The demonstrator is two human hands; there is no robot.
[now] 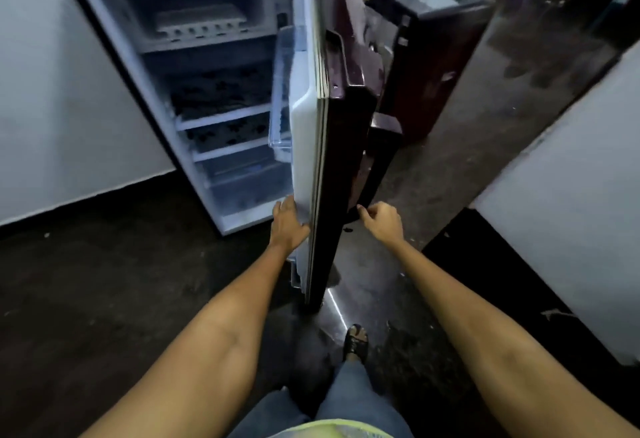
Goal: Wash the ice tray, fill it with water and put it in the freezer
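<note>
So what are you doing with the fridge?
A person stands at the open fridge. The left hand lies flat against the white inside of the door, and the right hand curls at the door's dark outer edge. An ice tray sits in the freezer compartment at the top. The picture is blurry, so I can't tell whether there is water in it.
</note>
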